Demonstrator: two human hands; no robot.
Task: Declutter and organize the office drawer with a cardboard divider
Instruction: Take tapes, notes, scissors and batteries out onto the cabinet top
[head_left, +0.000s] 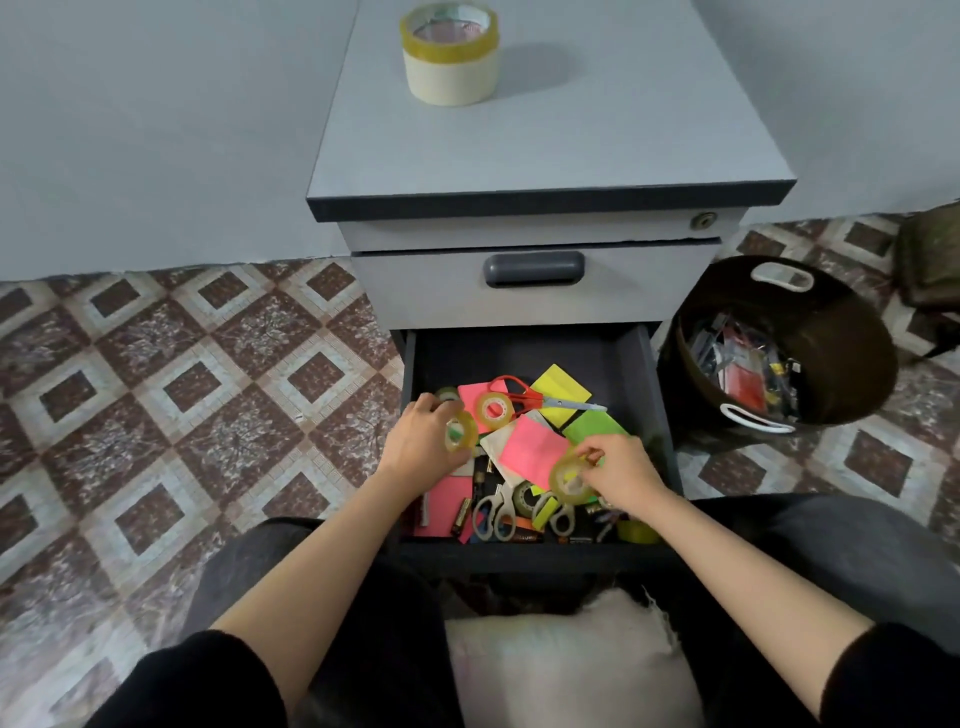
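Observation:
The open bottom drawer of a grey cabinet is full of clutter. My left hand grips a small clear tape roll over the drawer's left side. My right hand pinches another small tape roll over the right side. A third tape roll lies on a pink sticky pad. Red-handled scissors rest on yellow notes. Two grey-handled scissors and a battery lie near the drawer's front. No cardboard divider is in view.
Two large tape rolls are stacked on the cabinet top. The drawer above is closed. A dark round basket holding small items stands on the patterned floor to the right. A pale cushion lies between my knees.

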